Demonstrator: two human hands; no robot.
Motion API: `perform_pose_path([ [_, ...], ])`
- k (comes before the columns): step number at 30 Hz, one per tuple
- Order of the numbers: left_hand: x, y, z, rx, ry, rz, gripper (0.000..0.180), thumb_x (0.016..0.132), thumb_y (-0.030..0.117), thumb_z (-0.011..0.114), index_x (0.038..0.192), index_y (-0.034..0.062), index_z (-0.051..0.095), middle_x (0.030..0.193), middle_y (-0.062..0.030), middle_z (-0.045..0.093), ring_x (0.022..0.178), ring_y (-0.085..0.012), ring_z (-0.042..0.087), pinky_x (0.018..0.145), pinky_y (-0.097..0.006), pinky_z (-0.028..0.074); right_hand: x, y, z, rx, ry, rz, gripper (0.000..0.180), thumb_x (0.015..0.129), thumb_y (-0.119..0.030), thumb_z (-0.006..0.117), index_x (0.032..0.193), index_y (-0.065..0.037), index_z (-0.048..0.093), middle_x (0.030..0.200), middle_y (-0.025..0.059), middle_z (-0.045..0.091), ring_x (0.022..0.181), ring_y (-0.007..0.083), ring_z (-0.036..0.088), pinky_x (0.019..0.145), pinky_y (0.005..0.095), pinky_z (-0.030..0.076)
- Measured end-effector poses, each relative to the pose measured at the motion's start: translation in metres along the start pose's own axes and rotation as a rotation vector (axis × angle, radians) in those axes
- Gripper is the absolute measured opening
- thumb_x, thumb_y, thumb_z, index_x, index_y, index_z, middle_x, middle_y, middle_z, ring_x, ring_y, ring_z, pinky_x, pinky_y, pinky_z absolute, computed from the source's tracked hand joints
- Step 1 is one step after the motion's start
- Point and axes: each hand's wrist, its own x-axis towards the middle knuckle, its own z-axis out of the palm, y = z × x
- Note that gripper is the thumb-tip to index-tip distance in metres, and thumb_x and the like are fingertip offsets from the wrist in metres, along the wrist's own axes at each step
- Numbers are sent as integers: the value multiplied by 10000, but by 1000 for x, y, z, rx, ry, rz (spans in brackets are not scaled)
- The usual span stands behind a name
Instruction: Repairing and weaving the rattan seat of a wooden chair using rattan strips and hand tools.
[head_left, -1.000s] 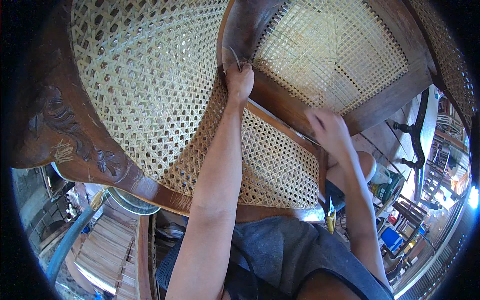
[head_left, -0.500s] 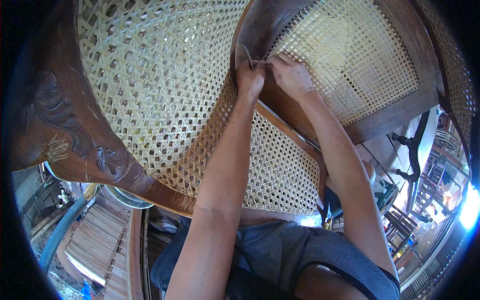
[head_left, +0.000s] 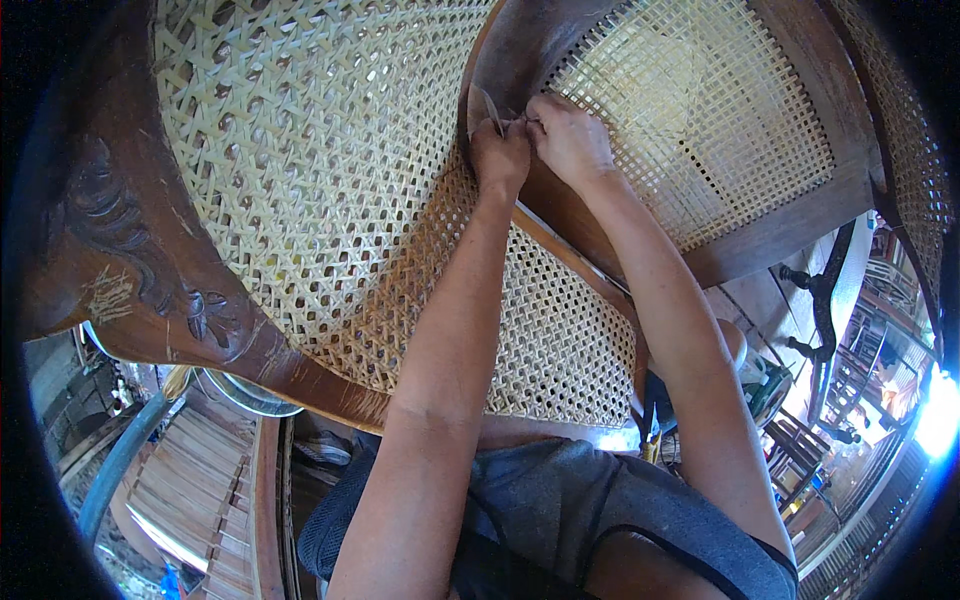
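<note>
Head view, looking down at both hands on the dark wooden frame (head_left: 520, 60) of a caned chair. The left hand (head_left: 500, 155) and the right hand (head_left: 567, 135) meet, knuckles touching, at the frame's curved edge between two woven panels: the larger cane panel (head_left: 300, 170) to the left and the finer panel (head_left: 690, 120) to the right. Both hands are closed in a pinch on a thin cane strip (head_left: 487, 106). The strip's visible end rises from the left fingertips, its long axis running up and slightly leftward toward the top of the picture; its lower part is hidden inside the fingers. A third woven panel (head_left: 560, 350) lies beneath the forearms. A carved wooden rail (head_left: 150, 290) curves along the lower left.

Compared with half a second ago, the hands stay joined at the same spot on the frame, drawn slightly tighter together. One second ago the right hand was well apart, lower on the frame's rail, and only the left hand held the strip.
</note>
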Motion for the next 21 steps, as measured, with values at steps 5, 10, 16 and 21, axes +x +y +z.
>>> perform_pose_path([
  [5,-4,7,0,165,83,-19,263,816,173,635,878,-77,582,882,-300,641,885,-456,633,750,-491,488,11,0,-10,82,-60,-9,135,816,-149,628,928,-73,627,907,164,666,823,372,655,716,468,524],
  [10,-7,12,0,106,70,-40,255,815,168,610,898,-70,568,889,-300,635,893,-466,621,772,-504,482,19,2,-17,167,-171,82,144,829,-154,578,951,-92,624,840,188,683,841,401,660,747,502,527],
  [16,-8,6,0,80,66,6,263,826,183,593,901,-69,571,892,-306,635,894,-474,617,780,-503,481,13,-5,-10,-93,-169,-20,177,817,-140,593,985,-92,616,870,199,677,858,388,666,734,498,541],
  [21,-5,11,-2,60,82,115,313,838,209,578,944,-86,578,910,-316,632,905,-471,617,796,-499,482,11,-5,-21,22,-143,-25,212,843,-107,585,1051,-64,598,929,198,675,826,352,685,699,453,564],
])
